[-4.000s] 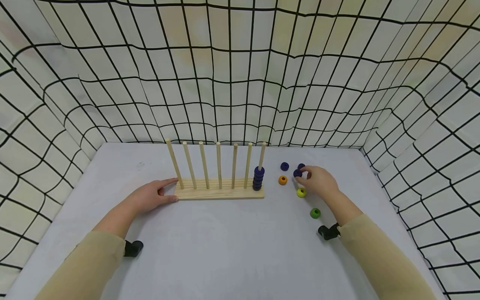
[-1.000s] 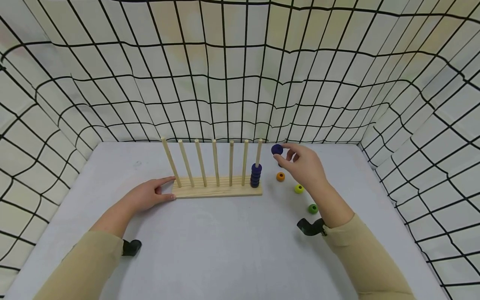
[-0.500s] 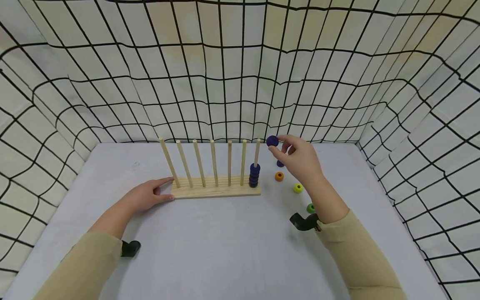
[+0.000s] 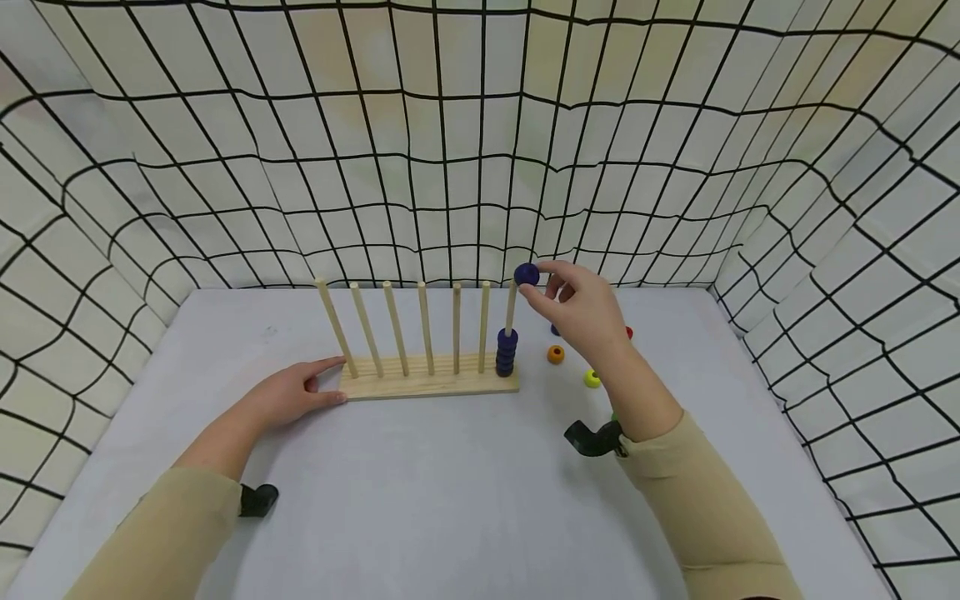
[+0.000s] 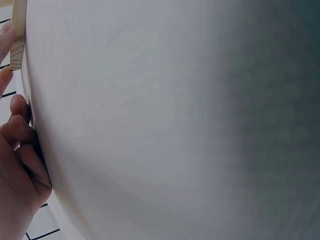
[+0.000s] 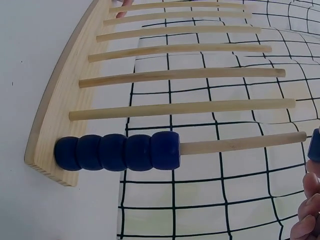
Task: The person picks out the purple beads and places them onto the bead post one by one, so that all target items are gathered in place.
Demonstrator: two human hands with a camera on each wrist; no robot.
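Observation:
A wooden peg rack [image 4: 427, 382] with a row of upright pegs stands on the table. Its left end is held between the thumb and index finger of my left hand [image 4: 288, 392]; the other fingers are curled beneath. Dark blue beads [image 6: 115, 151] are stacked on the rightmost peg [image 6: 240, 144], whose upper part is bare. My right hand [image 4: 581, 308] pinches one more dark blue bead [image 4: 527, 274] between thumb and index finger, right at the tip of that peg. The right wrist view shows this bead just off the peg's end, partly cut by the frame.
Right of the rack lie an orange bead [image 4: 555, 354], a yellow bead [image 4: 592, 378] and a dark blue bead [image 4: 555, 329] partly behind the right hand. Something red [image 4: 628, 332] and something green show past the right arm. Black netting [image 4: 465, 158] over pale cloth encloses the table.
My right hand picked up a dark blue bead, raised it and carried it left to the rightmost peg's tip. My left hand kept its hold on the rack.

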